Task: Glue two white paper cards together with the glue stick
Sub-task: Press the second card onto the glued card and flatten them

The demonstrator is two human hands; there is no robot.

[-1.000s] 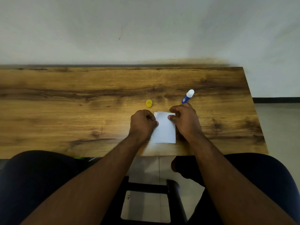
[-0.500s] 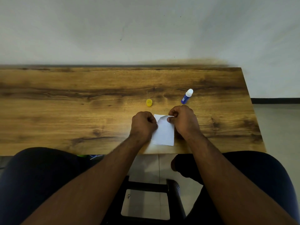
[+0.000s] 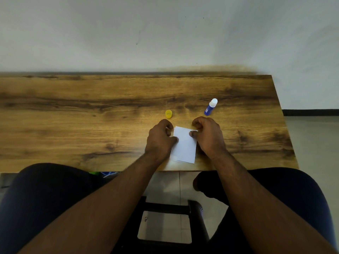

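Two white paper cards (image 3: 184, 146) lie stacked near the front edge of the wooden table (image 3: 91, 116); a sliver of the lower card shows at the bottom left. My left hand (image 3: 160, 139) rests curled on the stack's left edge, thumb on the paper. My right hand (image 3: 208, 134) pinches the top card's upper right corner between thumb and fingers. The blue glue stick (image 3: 210, 107), its white tip uncovered, stands on the table beyond my right hand. Its yellow cap (image 3: 168, 114) sits apart, beyond my left hand.
A pale wall rises directly behind the table. The table's right edge ends near a tiled floor. My dark-clothed knees and a black stool frame (image 3: 170, 208) are below the front edge.
The top card's lifted upper corner has come down flatter onto the stack. Both hands stayed at the card's sides, with the right thumb still on the upper right corner.
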